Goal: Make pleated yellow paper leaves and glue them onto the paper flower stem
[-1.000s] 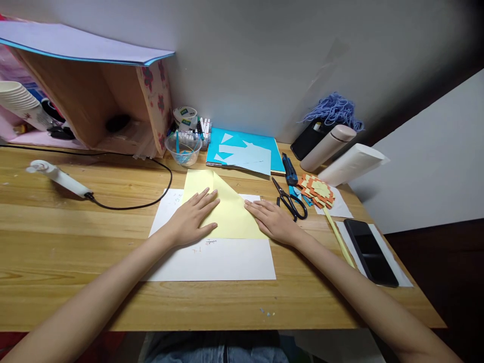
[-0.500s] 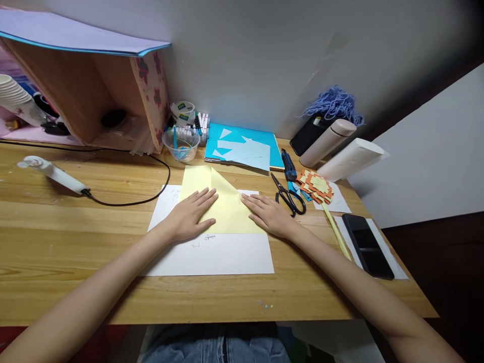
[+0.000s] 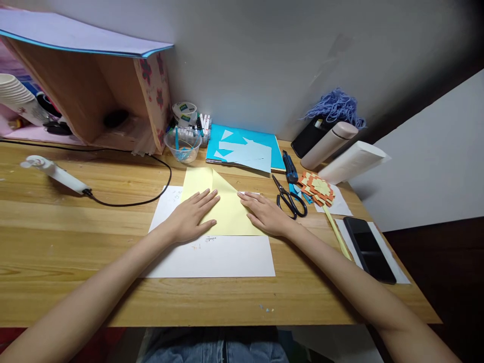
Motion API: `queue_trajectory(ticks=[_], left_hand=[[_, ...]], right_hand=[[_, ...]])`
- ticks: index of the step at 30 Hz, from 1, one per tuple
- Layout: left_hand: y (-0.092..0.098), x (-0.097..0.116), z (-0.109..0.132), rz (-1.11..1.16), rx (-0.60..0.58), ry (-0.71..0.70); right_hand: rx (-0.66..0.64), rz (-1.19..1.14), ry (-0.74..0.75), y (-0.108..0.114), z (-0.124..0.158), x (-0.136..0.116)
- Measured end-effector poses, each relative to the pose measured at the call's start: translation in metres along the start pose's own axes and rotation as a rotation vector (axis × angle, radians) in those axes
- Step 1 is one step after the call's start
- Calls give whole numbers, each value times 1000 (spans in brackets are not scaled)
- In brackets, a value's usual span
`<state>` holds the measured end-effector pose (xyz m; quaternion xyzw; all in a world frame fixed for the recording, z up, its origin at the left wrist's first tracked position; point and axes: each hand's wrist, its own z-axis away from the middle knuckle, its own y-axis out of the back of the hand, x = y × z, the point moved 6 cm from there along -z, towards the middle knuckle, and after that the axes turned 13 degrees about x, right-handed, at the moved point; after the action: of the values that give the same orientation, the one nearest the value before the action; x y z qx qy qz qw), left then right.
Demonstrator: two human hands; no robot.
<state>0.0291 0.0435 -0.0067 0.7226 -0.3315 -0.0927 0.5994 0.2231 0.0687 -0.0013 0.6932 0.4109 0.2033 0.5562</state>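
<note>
A pale yellow sheet of paper (image 3: 229, 222) lies folded over along a slanting edge, its upper left part slightly raised at the fold. Flat on its left side rests my left hand (image 3: 192, 214), fingers stretched out and thumb apart. My right hand (image 3: 264, 214) presses on the right side, its fingertips at the slanted edge and its fingers extended. Beneath the yellow paper is a white sheet (image 3: 219, 259) with small pen marks. Black-handled scissors (image 3: 289, 199) lie just beyond my right hand.
A blue cutter (image 3: 290, 167) and an orange-and-yellow paper flower (image 3: 317, 189) lie right of the scissors, near a phone (image 3: 369, 249). At the back are a clear bowl (image 3: 183, 146), a blue folder (image 3: 278, 151) with paper scraps, and a bottle (image 3: 328, 146). A corded white device (image 3: 60, 176) lies left.
My right hand has slid slightly left along the paper's slanted edge. My left hand stays in place on the sheet. The whole view has shifted a little.
</note>
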Motion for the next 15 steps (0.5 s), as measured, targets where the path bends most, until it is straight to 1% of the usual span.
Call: queue_trajectory(ticks=[4,9,15], left_hand=[[1,1,0,11,13,-2],[1,1,1,2,22,-4],[1,1,1,-1,26,-7]], right_hand=[[14,-26,-24,0,-7,-3],[47,-33,-20,-2,-17,-2],[111,-31,-24,-10,-39,3]])
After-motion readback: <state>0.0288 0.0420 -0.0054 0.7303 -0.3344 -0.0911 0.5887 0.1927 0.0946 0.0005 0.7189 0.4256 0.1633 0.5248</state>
